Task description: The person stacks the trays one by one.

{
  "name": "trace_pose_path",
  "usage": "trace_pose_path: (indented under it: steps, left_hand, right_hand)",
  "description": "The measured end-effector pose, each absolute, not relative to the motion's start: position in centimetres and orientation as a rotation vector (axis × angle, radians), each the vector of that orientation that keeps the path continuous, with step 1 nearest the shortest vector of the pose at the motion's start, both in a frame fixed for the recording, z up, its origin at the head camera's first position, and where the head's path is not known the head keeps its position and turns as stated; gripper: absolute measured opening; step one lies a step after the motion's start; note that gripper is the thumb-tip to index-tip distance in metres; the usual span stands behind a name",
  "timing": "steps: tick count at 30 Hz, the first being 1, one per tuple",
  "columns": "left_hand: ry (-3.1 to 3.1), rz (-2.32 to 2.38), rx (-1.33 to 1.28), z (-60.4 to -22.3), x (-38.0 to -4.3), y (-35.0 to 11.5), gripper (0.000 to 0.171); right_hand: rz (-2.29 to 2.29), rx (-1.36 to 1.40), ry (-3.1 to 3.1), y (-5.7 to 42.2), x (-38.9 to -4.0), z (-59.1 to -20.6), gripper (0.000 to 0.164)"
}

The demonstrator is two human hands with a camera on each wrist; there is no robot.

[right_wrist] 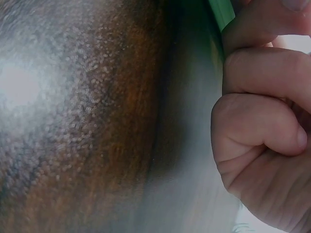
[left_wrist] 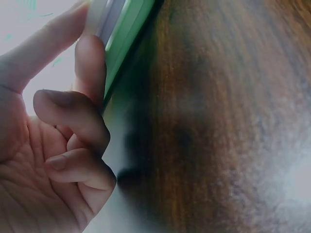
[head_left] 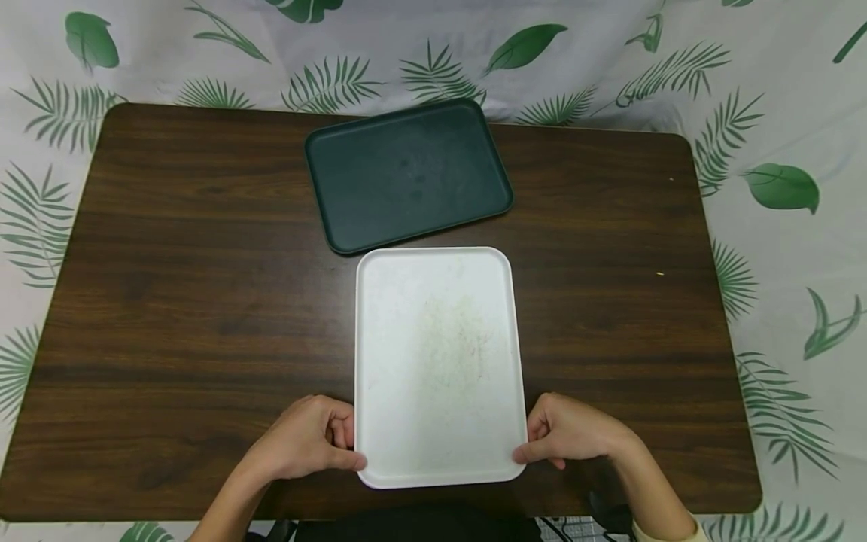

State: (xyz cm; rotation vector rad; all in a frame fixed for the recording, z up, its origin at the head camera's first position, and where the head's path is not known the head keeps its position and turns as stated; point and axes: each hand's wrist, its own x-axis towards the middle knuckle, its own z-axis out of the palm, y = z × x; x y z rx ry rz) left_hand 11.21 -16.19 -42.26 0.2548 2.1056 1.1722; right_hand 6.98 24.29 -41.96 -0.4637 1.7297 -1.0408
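Observation:
A white rectangular tray (head_left: 440, 361) with faint brownish scuffs lies lengthwise at the near edge of the table. My left hand (head_left: 311, 440) pinches its near left corner, thumb on the rim and fingers at the side and below. At the near right corner my right hand (head_left: 572, 430) grips the rim the same way, thumb on top. In the left wrist view, pale edges and a green edge (left_wrist: 127, 41) run layered together beside the fingers of the left hand (left_wrist: 63, 131). Curled fingers of the right hand (right_wrist: 262, 111) show in the right wrist view, near a green strip (right_wrist: 223, 14).
A dark green tray (head_left: 406, 177) lies slightly turned at the far side of the brown wooden table (head_left: 203, 301), its near edge close to the white tray. Tiny pale specks (head_left: 660, 273) dot the right side. Leaf-patterned cloth (head_left: 779, 301) surrounds the table.

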Motion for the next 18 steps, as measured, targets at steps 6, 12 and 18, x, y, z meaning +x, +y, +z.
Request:
trace_pose_path:
  steps: [6, 12, 18]
  left_hand:
    - [2.151, 1.125, 0.272, -42.15, 11.20, -16.11, 0.029]
    - [2.137, 1.124, 0.275, -41.98, 11.10, -16.18, 0.029]
    - [2.119, 1.132, 0.273, -41.99, 11.05, -16.30, 0.028]
  right_hand:
    - [-1.045, -0.461, 1.725, 24.32, 6.98, -41.97, 0.036]
    - [-1.044, -0.453, 1.719, 24.29, 6.95, -41.91, 0.036]
    - [-1.042, -0.446, 1.714, 24.29, 6.90, -41.77, 0.034]
